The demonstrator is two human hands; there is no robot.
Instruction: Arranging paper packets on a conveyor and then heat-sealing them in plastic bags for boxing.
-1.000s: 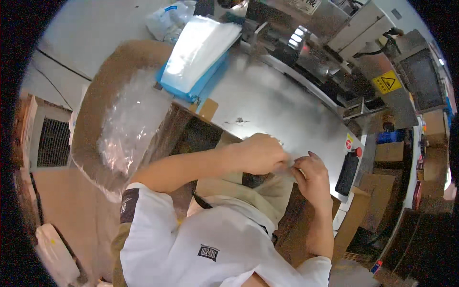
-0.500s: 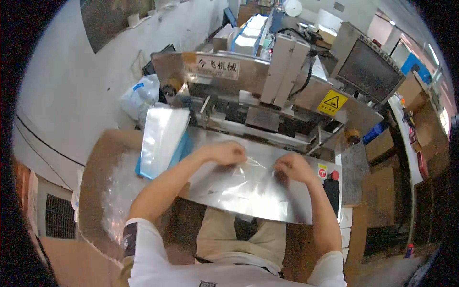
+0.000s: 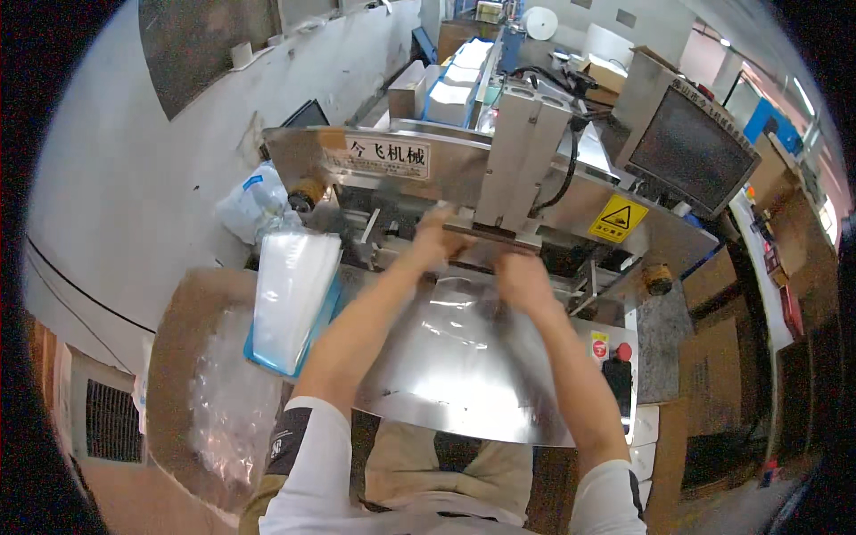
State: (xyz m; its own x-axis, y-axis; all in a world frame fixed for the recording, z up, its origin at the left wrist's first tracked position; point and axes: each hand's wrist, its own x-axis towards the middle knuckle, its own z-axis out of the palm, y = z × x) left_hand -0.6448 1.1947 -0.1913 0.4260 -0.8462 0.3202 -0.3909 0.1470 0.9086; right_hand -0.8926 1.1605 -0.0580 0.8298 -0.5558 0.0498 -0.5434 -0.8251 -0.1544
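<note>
Both arms reach forward to a steel bench machine with an upright press head point(image 3: 520, 165). My left hand point(image 3: 437, 239) is closed at the left of the press head's lower end, its fingers partly behind the bar and blurred. My right hand point(image 3: 524, 278) is closed just below and right of that bar. A clear plastic bag point(image 3: 459, 292) spans from hand to hand and hangs over the shiny steel table point(image 3: 455, 383); its edges are hard to make out. Left of my left forearm, a stack of clear plastic bags point(image 3: 292, 290) lies on a blue tray point(image 3: 275, 364).
A cardboard box point(image 3: 183, 357) holding loose clear plastic stands at the left. On the table's right side sits a red push button point(image 3: 622, 351). A monitor point(image 3: 694, 138) rises at the back right. A bundled plastic bag point(image 3: 259, 205) lies by the wall.
Both hands have moved forward from above the steel table to the press head, carrying the clear plastic with them. The view has shifted slightly.
</note>
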